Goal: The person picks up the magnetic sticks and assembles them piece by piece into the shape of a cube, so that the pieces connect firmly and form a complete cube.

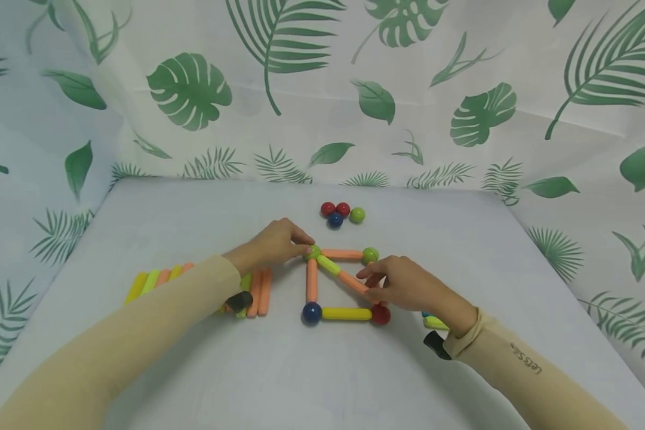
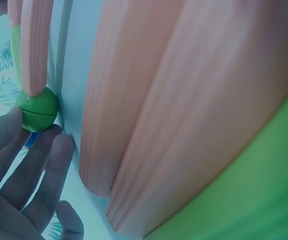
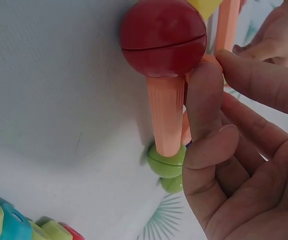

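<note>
A frame of coloured sticks and balls lies on the table. Its upper-left green ball [image 1: 314, 252] is pinched by my left hand [image 1: 279, 242], and the left wrist view shows the thumb against that green ball [image 2: 38, 110]. From it a diagonal of a yellow-green stick [image 1: 329, 265] and an orange stick [image 1: 352, 282] runs toward the red ball [image 1: 380, 314]. My right hand [image 1: 408, 280] pinches the orange stick's lower end, close beside the red ball [image 3: 164, 37]. A blue ball [image 1: 312, 313], a yellow stick [image 1: 346, 314] and another green ball [image 1: 370, 255] complete the outline.
Behind the frame sit two red balls [image 1: 343, 209], a blue ball [image 1: 335, 220] and a green ball [image 1: 357, 215]. A row of sticks [image 1: 266, 292] lies under the left forearm. More short pieces [image 1: 435, 323] lie by the right wrist, partly hidden.
</note>
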Action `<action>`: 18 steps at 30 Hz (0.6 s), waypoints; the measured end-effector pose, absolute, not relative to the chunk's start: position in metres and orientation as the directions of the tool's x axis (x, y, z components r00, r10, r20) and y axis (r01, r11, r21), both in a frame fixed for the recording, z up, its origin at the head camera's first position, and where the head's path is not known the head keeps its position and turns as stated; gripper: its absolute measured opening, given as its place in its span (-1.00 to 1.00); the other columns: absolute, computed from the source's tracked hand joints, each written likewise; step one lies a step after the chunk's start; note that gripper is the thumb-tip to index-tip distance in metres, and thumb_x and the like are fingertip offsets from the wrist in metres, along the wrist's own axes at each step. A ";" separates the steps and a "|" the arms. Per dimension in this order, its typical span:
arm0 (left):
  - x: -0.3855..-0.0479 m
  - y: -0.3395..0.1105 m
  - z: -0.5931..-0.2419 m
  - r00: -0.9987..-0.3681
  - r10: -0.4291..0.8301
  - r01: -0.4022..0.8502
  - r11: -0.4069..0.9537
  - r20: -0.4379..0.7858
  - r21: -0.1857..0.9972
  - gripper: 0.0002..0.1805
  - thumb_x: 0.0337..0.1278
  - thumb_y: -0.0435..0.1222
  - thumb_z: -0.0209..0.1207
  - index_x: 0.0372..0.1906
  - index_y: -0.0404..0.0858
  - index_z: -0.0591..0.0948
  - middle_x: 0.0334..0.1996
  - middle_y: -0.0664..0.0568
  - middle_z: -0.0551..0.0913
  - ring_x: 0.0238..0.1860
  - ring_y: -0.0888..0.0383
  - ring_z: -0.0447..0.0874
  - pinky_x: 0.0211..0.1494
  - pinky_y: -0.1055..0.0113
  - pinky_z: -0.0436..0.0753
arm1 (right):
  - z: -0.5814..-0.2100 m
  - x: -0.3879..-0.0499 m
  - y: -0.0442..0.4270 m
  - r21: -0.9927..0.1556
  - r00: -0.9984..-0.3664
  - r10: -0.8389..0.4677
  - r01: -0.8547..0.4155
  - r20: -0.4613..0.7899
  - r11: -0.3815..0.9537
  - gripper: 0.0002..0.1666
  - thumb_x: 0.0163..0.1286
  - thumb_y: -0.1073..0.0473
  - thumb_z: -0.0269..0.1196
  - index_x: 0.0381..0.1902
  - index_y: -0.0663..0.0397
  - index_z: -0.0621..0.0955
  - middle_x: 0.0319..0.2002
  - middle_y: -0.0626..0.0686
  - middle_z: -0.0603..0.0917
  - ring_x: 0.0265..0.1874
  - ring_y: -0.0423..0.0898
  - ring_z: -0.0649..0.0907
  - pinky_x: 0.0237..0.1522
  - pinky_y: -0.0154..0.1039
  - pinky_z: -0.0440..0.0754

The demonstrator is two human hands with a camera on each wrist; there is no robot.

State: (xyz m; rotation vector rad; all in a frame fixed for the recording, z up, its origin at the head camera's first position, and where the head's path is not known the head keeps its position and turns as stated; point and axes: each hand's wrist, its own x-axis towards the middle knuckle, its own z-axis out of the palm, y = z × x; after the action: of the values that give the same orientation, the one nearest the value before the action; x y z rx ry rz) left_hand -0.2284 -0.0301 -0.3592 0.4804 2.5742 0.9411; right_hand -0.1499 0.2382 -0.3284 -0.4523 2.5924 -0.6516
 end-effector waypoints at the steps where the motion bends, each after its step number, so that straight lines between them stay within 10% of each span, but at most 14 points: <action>1: -0.228 -0.031 -0.359 -0.877 0.430 0.186 0.715 -0.214 0.674 -0.71 0.37 -0.17 0.26 0.13 -0.08 0.74 0.10 0.05 0.69 0.01 0.13 0.60 0.04 0.23 0.60 | -0.328 -0.150 0.238 -0.508 -0.852 -0.414 -0.214 -0.320 0.834 -0.55 0.33 0.17 0.41 0.16 0.10 0.68 -0.19 -0.05 0.71 -0.35 -0.17 0.65 -0.28 -0.23 0.62; 18: -0.234 -0.033 -0.362 -0.878 0.404 0.135 0.723 -0.256 0.677 -0.70 0.33 -0.15 0.30 0.11 -0.06 0.75 0.06 0.07 0.70 -0.22 0.15 0.60 -0.20 0.32 0.60 | -0.328 -0.146 0.232 -0.588 -0.818 -0.455 -0.186 -0.351 0.787 -0.50 0.38 0.28 0.30 0.27 0.09 0.56 -0.32 -0.04 0.69 -0.38 -0.12 0.64 -0.25 -0.17 0.62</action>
State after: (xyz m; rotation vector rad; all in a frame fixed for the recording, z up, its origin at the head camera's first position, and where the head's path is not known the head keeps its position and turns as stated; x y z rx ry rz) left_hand -0.2336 -0.0326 -0.3618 0.4162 2.5398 0.9545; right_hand -0.1465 0.2321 -0.3284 -0.4794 2.4922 -0.7506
